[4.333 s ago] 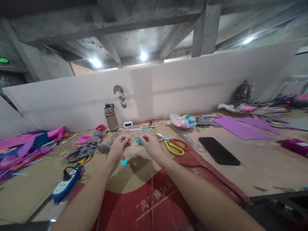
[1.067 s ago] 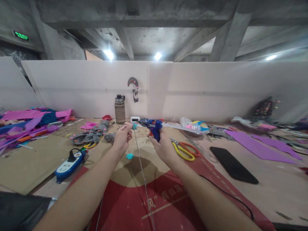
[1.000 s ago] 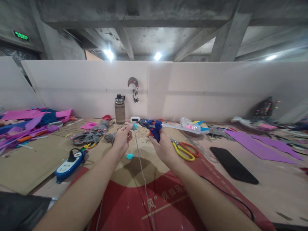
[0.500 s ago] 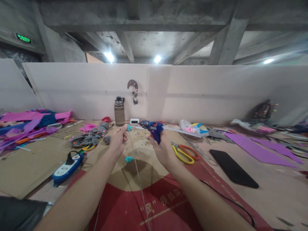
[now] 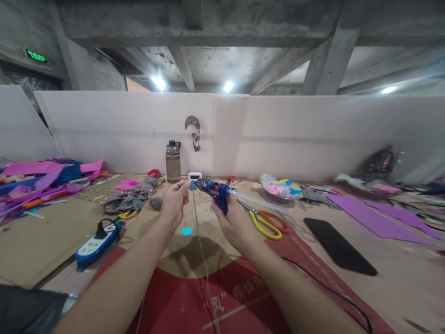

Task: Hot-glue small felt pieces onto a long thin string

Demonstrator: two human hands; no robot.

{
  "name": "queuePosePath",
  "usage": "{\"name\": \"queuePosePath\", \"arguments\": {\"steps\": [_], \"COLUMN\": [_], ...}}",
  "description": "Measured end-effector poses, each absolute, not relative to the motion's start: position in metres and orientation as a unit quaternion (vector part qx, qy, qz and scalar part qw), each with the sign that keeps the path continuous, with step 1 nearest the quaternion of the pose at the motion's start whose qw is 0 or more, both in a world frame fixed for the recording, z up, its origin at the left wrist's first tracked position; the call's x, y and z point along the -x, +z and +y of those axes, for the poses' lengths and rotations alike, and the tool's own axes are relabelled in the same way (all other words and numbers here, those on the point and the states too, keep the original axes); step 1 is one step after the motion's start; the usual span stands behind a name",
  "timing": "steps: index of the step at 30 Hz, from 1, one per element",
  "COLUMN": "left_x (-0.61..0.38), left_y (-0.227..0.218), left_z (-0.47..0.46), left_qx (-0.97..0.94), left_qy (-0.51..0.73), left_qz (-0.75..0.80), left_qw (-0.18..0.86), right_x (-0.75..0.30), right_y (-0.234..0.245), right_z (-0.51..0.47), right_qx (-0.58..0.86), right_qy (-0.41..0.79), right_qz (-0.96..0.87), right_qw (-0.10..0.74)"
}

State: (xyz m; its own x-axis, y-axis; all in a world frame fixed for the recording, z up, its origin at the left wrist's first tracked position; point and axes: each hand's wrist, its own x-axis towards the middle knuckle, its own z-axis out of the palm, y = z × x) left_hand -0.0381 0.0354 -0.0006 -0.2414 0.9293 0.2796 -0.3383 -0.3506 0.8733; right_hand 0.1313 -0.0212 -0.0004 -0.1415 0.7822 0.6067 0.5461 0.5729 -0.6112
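Between thumb and fingers, my left hand (image 5: pixel 174 204) pinches a small teal felt flower (image 5: pixel 193 185), raised over the table. A thin grey string (image 5: pixel 200 241) hangs from near that flower down toward me. My right hand (image 5: pixel 234 222) is wrapped round the handle of a blue hot glue gun (image 5: pixel 217 192), with a clear glue stick out of its back. The nozzle points left and lies at or very near the felt flower; whether they touch I cannot tell. A second, turquoise flower (image 5: pixel 187 231) lies flat on the cardboard below my hands.
Scissors with orange and yellow handles (image 5: pixel 269 222) and a black phone (image 5: pixel 339 246) lie to the right. A blue-white power strip (image 5: pixel 97 246), grey felt pieces (image 5: pixel 128 199) and a water bottle (image 5: pixel 173 162) stand left. A black cord (image 5: pixel 327 287) crosses beneath my right arm.
The glue gun has moved left and tilted, bringing its nozzle to the held flower. My left hand has shifted slightly right with the flower and string.
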Motion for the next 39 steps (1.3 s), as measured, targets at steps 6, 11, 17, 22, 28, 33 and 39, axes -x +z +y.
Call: {"name": "queuePosePath", "arguments": {"steps": [6,11,17,22,28,33,39], "left_x": [0.0361,0.0361,0.0358,0.0351,0.0352,0.0353,0.0351], "left_y": [-0.0011,-0.0031,-0.0036,-0.0027,-0.003,-0.0033,-0.0026], "left_z": [0.0343,0.0353,0.0361,0.0349,0.0349,0.0358,0.0352], "left_qx": [-0.438,-0.449,-0.454,-0.453,-0.453,-0.459,-0.454], "left_qy": [0.701,0.702,0.702,0.701,0.698,0.698,0.701], "left_qz": [0.351,0.348,0.34,0.346,0.354,0.347,0.343], "left_qw": [0.439,0.429,0.43,0.429,0.426,0.426,0.43], "right_x": [-0.131,-0.1309,-0.1316,-0.132,-0.1314,-0.132,-0.133], "right_y": [-0.0038,-0.0039,-0.0047,-0.0065,-0.0056,-0.0041,-0.005], "right_z": [-0.0196,-0.0195,-0.0188,-0.0171,-0.0179,-0.0185,-0.0166], "right_qx": [0.448,0.446,0.455,0.443,0.445,0.46,0.449], "right_qy": [0.083,0.076,0.07,0.061,0.065,0.075,0.066], "right_qz": [-0.753,-0.754,-0.749,-0.752,-0.754,-0.743,-0.747], "right_qw": [0.475,0.476,0.477,0.485,0.479,0.481,0.486]}}
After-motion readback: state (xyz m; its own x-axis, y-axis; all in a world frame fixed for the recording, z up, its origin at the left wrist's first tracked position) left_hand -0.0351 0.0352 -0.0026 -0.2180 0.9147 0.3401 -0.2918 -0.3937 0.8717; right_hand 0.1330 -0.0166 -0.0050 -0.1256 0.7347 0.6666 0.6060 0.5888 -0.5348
